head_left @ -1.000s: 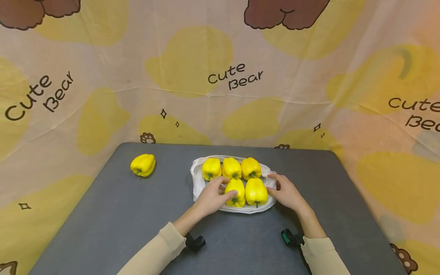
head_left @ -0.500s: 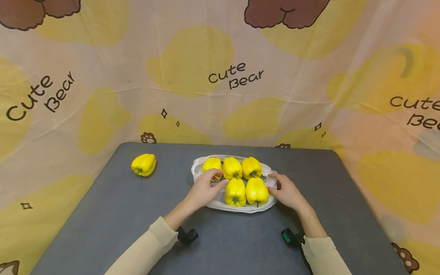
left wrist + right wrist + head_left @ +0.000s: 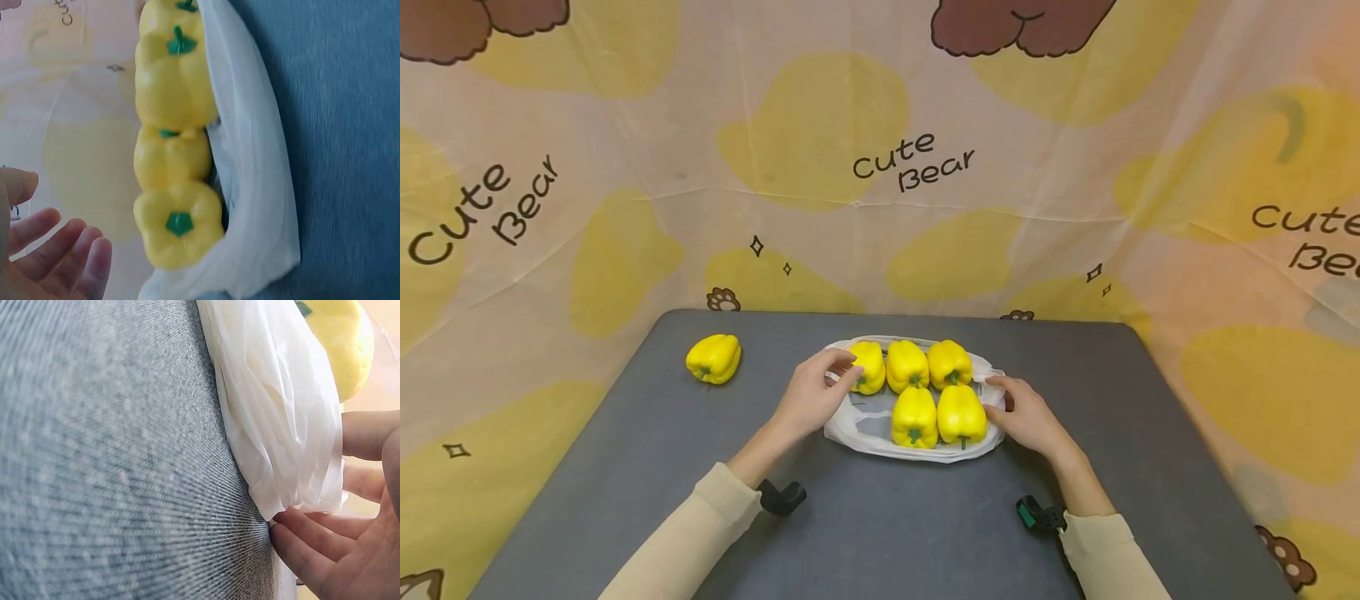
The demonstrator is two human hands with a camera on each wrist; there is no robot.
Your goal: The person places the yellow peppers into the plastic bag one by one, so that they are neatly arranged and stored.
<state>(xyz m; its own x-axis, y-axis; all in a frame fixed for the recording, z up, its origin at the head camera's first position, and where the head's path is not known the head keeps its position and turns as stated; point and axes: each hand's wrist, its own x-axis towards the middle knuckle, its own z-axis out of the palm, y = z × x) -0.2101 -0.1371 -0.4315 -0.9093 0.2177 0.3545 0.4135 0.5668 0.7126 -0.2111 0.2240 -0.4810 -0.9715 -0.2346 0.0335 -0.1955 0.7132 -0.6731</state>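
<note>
Several yellow bell peppers point(image 3: 914, 418) with green stems sit in a white plastic bag point(image 3: 880, 450), its sides rolled down into a low rim. Three form the back row and two the front; at the front left the bag's floor shows. My left hand point(image 3: 808, 392) is at the bag's left side by the back-left bell pepper point(image 3: 871, 367). In the left wrist view the fingers point(image 3: 53, 259) are loosely bent and apart from the peppers point(image 3: 178, 225). At the bag's right end my right hand point(image 3: 1028, 421) grips the rim, thumb on one side and fingers point(image 3: 312, 540) under it.
Another yellow bell pepper point(image 3: 713, 359) lies alone at the back left of the grey table point(image 3: 887, 533). A patterned cloth point(image 3: 820, 150) hangs behind the table and along its sides. Each wrist wears a black strap device point(image 3: 1037, 514).
My left hand has drawn away from the front-left pepper, moving left and back to the bag's left edge, uncovering part of the bag's floor. The right hand stays at the right rim.
</note>
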